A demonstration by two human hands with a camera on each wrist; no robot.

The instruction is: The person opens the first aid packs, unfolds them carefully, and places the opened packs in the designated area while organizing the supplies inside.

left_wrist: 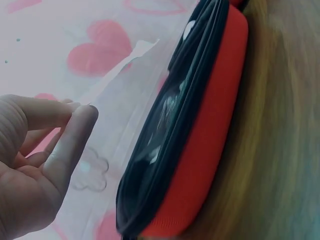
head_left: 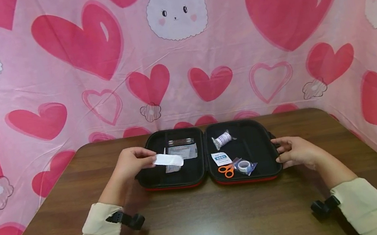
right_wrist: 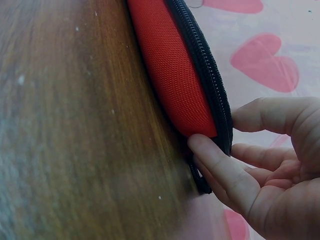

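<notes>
An unzipped first-aid case (head_left: 192,184) lies spread flat on the table, black inside with a red shell. Above its left half, my left hand (head_left: 136,160) pinches a white bandage strip (head_left: 168,160) by one end between thumb and fingers. Below the strip are flat clear packets (head_left: 188,151) and a slim tube-like packet (head_left: 180,141). My right hand (head_left: 299,151) holds the case's right rim, the thumb against the red shell (right_wrist: 175,85). In the right half sit a wrapped bandage roll (head_left: 223,139), a white-blue packet (head_left: 221,158), orange-handled scissors (head_left: 226,170) and a bagged tape roll (head_left: 244,166).
The brown wooden table (head_left: 206,222) extends in front of the case and to both sides. Behind it hangs a pink cloth (head_left: 170,54) with hearts and rabbits. A black zipper pull (right_wrist: 200,180) dangles by the right thumb.
</notes>
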